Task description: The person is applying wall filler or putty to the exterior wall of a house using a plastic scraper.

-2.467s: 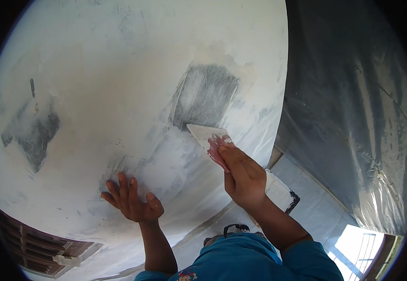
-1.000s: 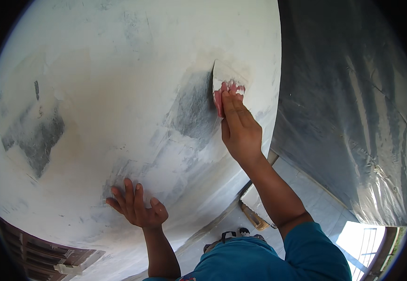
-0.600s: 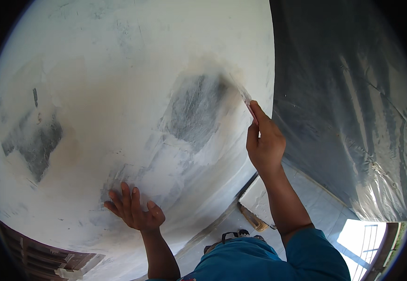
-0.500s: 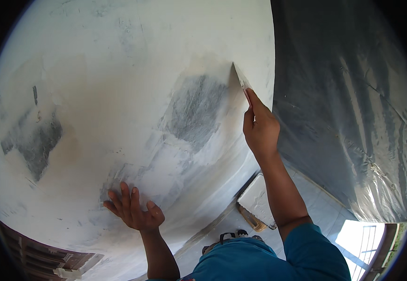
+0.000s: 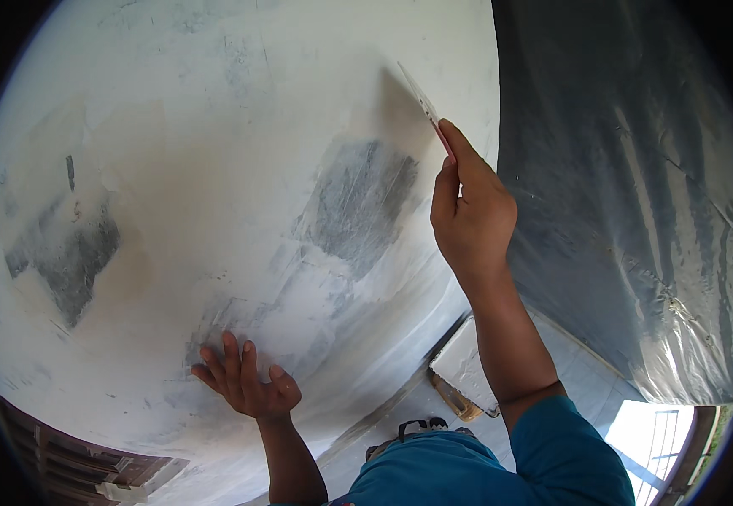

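In front of me rises a whitish wall (image 5: 240, 211) with smeared, patchy plaster. My right hand (image 5: 474, 202) grips a putty knife (image 5: 424, 103) with a thin, pale-smeared blade and a reddish handle. The blade points up and left, and its shadow falls on the wall beside it; it looks lifted slightly off the surface. Below the blade lies a dark grey scraped patch (image 5: 358, 198). Lower and to the left, my left hand (image 5: 251, 379) rests flat with fingers spread, on or very near the wall, below a smaller scuffed grey area.
Another dark patch (image 5: 80, 257) marks the wall at left. Dark plastic sheeting (image 5: 611, 202) hangs on the right. On the tiled floor stands a tray of white paste (image 5: 465, 363) by the wall's foot. A brown slatted piece (image 5: 71, 455) is at lower left, a bright window (image 5: 652, 438) lower right.
My right hand has moved the putty knife upward and slightly left, and its blade has come away from the wall. My left hand stays on the same spot; the view has shifted slightly.
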Action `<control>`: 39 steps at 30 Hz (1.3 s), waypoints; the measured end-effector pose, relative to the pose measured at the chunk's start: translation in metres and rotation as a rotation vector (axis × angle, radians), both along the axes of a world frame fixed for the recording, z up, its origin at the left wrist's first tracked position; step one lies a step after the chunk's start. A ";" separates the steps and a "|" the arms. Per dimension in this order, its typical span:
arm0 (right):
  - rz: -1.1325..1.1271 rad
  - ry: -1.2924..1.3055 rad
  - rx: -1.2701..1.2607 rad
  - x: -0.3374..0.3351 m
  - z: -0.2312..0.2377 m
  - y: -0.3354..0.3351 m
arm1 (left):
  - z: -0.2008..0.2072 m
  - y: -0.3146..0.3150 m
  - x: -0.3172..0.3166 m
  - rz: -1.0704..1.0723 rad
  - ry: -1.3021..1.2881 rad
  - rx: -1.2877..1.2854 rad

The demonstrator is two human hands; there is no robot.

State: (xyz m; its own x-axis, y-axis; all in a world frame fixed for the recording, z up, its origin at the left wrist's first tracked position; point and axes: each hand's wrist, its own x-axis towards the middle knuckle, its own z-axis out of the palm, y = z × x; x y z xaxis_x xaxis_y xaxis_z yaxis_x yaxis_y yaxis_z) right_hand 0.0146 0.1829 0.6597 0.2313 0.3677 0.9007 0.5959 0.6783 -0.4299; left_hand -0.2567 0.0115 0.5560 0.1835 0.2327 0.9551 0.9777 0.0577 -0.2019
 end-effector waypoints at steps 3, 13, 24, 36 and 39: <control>0.003 -0.197 0.077 -0.028 -0.001 -0.008 | -0.001 -0.004 -0.001 -0.005 0.005 -0.009; 0.316 -0.275 -0.093 -0.003 -0.049 -0.070 | 0.004 -0.008 0.000 0.001 -0.008 -0.033; 0.266 -0.448 0.038 -0.111 -0.134 -0.103 | 0.004 -0.007 0.003 -0.006 -0.012 -0.051; 0.168 -0.222 0.025 0.001 -0.090 -0.056 | -0.002 -0.011 -0.007 -0.060 -0.006 -0.017; 0.026 -0.135 0.052 0.003 -0.082 -0.014 | -0.001 -0.007 -0.005 -0.070 0.012 -0.005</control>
State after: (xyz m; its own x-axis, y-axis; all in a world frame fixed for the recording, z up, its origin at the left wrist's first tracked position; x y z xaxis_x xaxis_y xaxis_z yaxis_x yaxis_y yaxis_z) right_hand 0.0176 0.1688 0.5778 0.0977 0.3242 0.9409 0.6281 0.7133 -0.3110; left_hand -0.2621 0.0045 0.5554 0.2109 0.2240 0.9515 0.9768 -0.0117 -0.2138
